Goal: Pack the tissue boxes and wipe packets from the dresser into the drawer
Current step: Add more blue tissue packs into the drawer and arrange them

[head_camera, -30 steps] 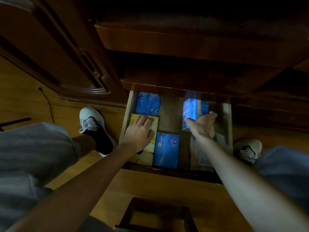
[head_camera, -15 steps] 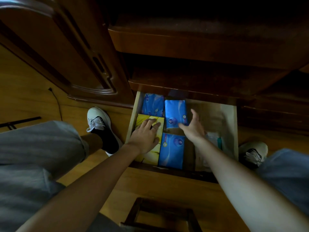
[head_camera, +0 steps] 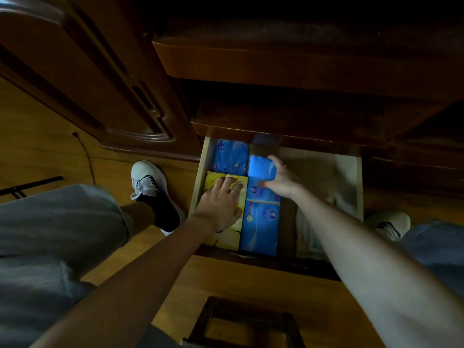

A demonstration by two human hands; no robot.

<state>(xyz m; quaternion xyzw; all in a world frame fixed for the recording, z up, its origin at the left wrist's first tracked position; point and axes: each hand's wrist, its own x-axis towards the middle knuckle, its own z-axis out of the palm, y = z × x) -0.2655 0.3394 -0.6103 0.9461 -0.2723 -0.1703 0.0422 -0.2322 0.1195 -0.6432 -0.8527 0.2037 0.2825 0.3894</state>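
Observation:
The bottom drawer [head_camera: 359, 187] of the dark wooden dresser is pulled out below me. My left hand [head_camera: 221, 202] lies flat with straight fingers on a yellow tissue box [head_camera: 213, 179] at the drawer's left side. My right hand [head_camera: 281, 179] grips a blue wipe packet [head_camera: 259, 167], tilted up in the middle of the drawer. A second blue packet [head_camera: 259, 224] lies flat in front of it, and a third blue packet [head_camera: 231, 158] sits at the back left corner.
The dresser's upper drawers [head_camera: 288, 64] overhang the open one. The drawer's right half holds pale, blurred items [head_camera: 336, 197]. My shoes [head_camera: 150, 187] stand on the wooden floor on both sides. A dark wooden stool frame [head_camera: 246, 322] is right below me.
My right hand brought a blue packet from the drawer's right side to the middle, let it lie flat, and now grips and tilts it. My left hand stayed on the yellow box.

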